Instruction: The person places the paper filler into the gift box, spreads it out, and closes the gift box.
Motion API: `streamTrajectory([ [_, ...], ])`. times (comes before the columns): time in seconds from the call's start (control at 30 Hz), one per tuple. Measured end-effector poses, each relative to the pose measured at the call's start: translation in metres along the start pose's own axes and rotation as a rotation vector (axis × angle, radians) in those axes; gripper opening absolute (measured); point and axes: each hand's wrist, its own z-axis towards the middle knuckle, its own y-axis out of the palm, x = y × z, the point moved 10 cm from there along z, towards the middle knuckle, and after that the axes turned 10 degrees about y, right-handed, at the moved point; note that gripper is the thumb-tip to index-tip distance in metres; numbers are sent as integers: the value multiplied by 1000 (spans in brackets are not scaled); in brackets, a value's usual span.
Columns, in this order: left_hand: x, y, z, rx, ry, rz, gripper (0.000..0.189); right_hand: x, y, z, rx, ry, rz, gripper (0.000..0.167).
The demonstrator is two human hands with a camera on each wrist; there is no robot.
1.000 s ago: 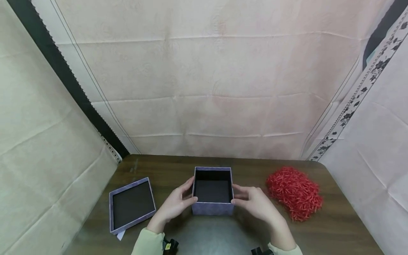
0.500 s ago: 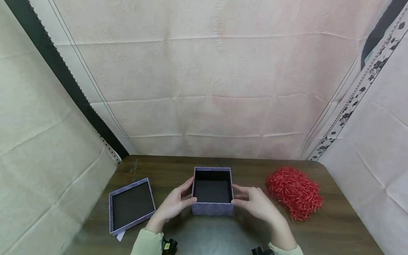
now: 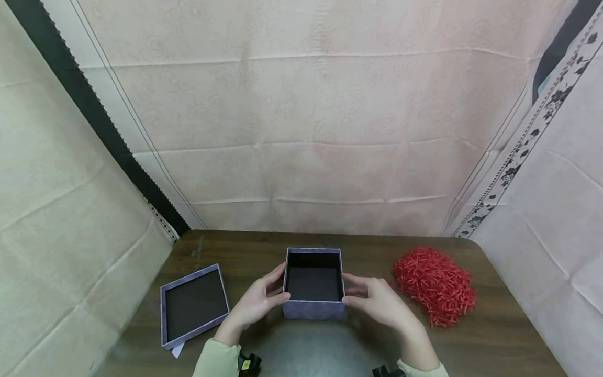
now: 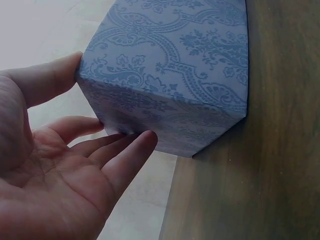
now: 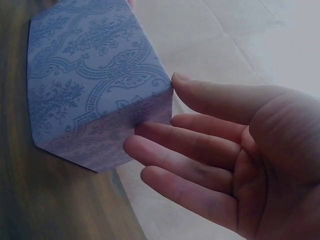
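An uncovered gift box (image 3: 314,310) stands on the table between both hands, its hollow black inside facing up. Blue-violet paper with a floral pattern covers its walls, as the wrist views show. My left hand (image 3: 260,298) rests on its left side, thumb at the near corner and fingertips along the wall. On the opposite side, my right hand (image 3: 377,298) touches the box the same way; in the right wrist view its fingers (image 5: 195,142) are long and nearly straight. Farther left lies the matching lid (image 3: 195,303), black inner face up.
A heap of red shredded paper (image 3: 435,285) sits to the right of the box. Under the lid's near edge a small white tab (image 3: 177,350) pokes out. Pale cloth (image 3: 311,131) hangs behind the wooden table (image 3: 367,241) and along both sides.
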Motion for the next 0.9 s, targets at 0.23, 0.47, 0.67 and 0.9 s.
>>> streamTrajectory([
  [0.23, -1, -3, -2, 15, -7, 21, 79, 2, -22, -3, 203, 6, -47, 53],
  [0.47, 1, -3, -3, 14, -7, 26, 81, 7, -79, -18, 503, -61, -266, 59],
  [0.67, -2, -3, -3, 10, -31, 19, 78, 40, -122, -28, 552, 8, -441, 80],
  [0.9, -4, -3, -3, 9, -41, 26, 76, 87, -145, -34, 421, 191, -542, 113],
])
